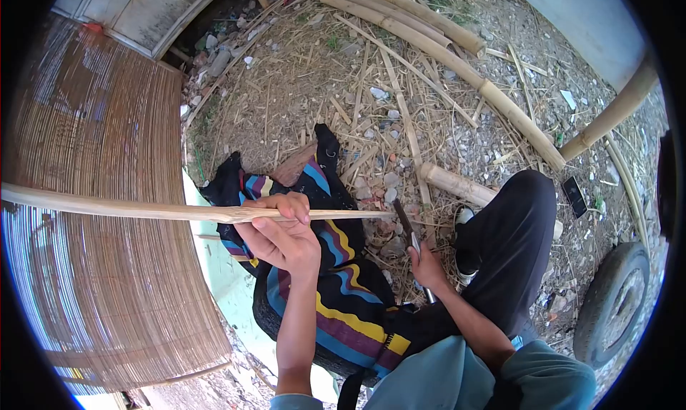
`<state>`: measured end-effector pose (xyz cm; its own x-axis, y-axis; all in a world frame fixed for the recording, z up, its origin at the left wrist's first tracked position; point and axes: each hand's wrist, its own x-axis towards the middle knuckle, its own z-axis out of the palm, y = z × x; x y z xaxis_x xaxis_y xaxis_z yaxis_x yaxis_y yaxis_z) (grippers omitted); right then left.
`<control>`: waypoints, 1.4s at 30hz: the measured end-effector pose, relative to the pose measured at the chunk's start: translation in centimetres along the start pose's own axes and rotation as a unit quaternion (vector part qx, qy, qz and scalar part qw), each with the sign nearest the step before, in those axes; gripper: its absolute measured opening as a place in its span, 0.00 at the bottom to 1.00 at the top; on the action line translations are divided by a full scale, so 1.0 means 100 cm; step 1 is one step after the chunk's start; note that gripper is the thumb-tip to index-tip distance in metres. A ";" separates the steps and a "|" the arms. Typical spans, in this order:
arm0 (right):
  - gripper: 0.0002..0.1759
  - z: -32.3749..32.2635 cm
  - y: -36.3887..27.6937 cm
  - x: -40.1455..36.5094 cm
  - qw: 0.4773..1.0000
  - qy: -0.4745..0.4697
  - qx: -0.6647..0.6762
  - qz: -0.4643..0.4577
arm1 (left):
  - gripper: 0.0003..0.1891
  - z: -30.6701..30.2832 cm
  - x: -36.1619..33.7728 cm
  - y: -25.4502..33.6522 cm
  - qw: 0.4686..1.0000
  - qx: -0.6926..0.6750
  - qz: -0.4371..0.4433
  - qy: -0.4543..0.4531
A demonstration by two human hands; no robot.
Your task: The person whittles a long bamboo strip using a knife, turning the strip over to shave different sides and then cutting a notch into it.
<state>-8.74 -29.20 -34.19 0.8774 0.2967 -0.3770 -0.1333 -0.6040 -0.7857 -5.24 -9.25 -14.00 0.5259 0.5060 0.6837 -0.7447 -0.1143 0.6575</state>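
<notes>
My left hand [287,240] is closed round a long, pale bamboo strip [153,208], with the thumb and fingers at a node. The strip runs level from the far left edge across my lap, and its thinner end reaches the blade of a knife [404,219]. My right hand [430,268] grips this knife by its handle, dark blade pointing up and away from me. Beneath the strip, a black cloth with yellow, blue and maroon stripes [350,328] covers my leg. A flat brown piece of wood [294,165] lies on the cloth's far part.
Thick bamboo poles [436,53] lie at the back right, and a shorter bamboo piece [461,185] is beside my bent knee. A phone [574,197] and a tyre [613,303] are to the right. A slatted bamboo screen [107,267] stands left. Shavings and rubble litter the ground.
</notes>
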 end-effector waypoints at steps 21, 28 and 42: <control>0.19 0.022 -0.080 0.018 0.989 -0.007 -0.039 -0.141 | 0.10 -0.049 0.030 -0.013 0.957 0.169 -0.026 0.235; 0.18 -0.004 -0.125 -0.009 0.974 -0.026 -0.024 -0.223 | 0.12 -0.036 0.016 -0.001 0.976 0.127 -0.032 0.175; 0.19 0.040 0.026 0.040 1.000 -0.008 0.010 0.001 | 0.11 -0.028 0.016 -0.008 0.978 0.090 -0.018 0.185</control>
<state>-7.37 -26.64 -39.71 0.8693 0.3077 -0.3868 -0.1449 -0.5895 -0.7947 -4.98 -5.94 -14.33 0.3407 0.7841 0.5188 -0.6266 -0.2220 0.7470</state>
